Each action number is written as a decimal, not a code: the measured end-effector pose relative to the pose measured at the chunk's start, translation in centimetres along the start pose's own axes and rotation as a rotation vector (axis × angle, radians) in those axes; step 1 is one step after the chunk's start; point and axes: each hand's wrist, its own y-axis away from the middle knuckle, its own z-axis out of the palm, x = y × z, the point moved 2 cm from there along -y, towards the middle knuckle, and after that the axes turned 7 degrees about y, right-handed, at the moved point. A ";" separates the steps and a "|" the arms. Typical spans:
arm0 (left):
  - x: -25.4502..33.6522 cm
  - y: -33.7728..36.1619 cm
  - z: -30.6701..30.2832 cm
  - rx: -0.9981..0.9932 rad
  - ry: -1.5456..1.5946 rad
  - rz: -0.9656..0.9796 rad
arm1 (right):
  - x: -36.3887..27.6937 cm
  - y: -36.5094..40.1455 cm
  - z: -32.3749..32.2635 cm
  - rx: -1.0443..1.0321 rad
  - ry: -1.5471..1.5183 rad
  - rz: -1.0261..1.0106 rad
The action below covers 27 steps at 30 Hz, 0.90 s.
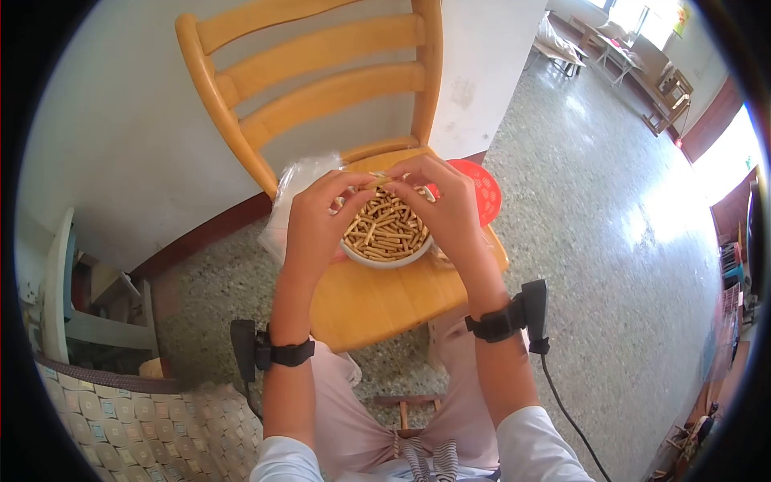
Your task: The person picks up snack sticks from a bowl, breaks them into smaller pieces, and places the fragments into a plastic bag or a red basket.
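A white bowl (389, 263) full of short golden-brown sticks (389, 229) stands on the seat of a wooden chair (385, 301). Over its far rim, my left hand (320, 210) and my right hand (440, 191) meet, fingertips pinching one short tan stick (379, 183) between them. What exactly the stick is made of is hard to tell. Beside my left hand, a clear plastic bag (291, 197) lies on the chair's left side. A red disc with a pattern of holes (480, 193) is behind my right hand, partly hidden by it.
The chair's slatted back (321, 68) rises against a white wall (136, 136). At the lower left is a patterned cushion-like fabric (152, 426). Speckled floor (594, 241) stretches right, toward a bench (650, 92). A black cable (566, 402) hangs from my right wrist's strap.
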 end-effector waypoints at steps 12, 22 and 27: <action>-0.1 0.0 0.8 -0.021 -0.052 0.012 | -1.5 0.4 1.2 -0.049 0.010 -0.053; -1.8 -0.5 0.9 0.049 0.216 -0.112 | 0.1 -1.3 -0.5 -0.034 0.060 0.115; -2.1 -1.0 1.9 0.036 0.361 -0.106 | 3.0 -2.5 -2.2 -0.180 0.132 0.103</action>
